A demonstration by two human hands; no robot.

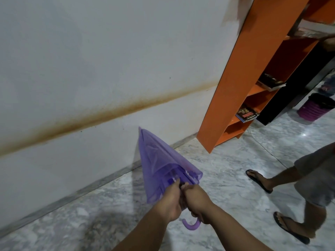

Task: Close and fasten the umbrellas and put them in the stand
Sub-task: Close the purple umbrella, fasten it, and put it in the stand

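Note:
A translucent purple umbrella [155,160] is folded down, its tip pointing up and away toward the wall, its canopy hanging loose and unfastened. My left hand [171,200] grips the canopy's lower edge near the shaft. My right hand [196,201] grips the shaft just above the curved purple handle [190,225], which hooks out below my fist. A purple ribbed bin [316,107] with a black liner stands on the floor at the far right.
An orange shelf unit [241,75] holding books stands against the stained white wall [90,69]. Another person in grey shorts and black flip-flops [259,180] walks on the marble floor [226,178] at right.

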